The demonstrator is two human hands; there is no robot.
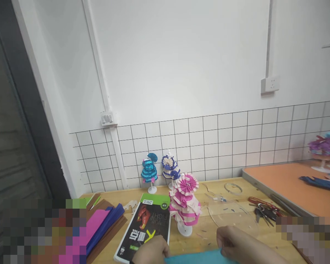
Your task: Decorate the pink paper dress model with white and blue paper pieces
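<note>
My left hand (151, 250) is closed at the left end of a blue-green sheet (198, 257), over the lower part of a black and green book (151, 220). At the sheet's right end my right hand (235, 242) is closed, its fingers curled at the sheet's edge. Just beyond the sheet stands a pink and white paper dress figure (184, 205) on a white round base. A yellow-handled tool (149, 235) lies on the book beside my left hand. The lower part of the sheet is cut off by the frame.
Teal (149, 171) and blue-and-white (169, 169) paper figures stand by the wall. Pink (96, 222) and blue sheets (106, 227) lie at left. Keys (264, 212), a wire coil (233, 188) and scraps lie at right, near an orange table (294, 179) with purple figures (323, 148).
</note>
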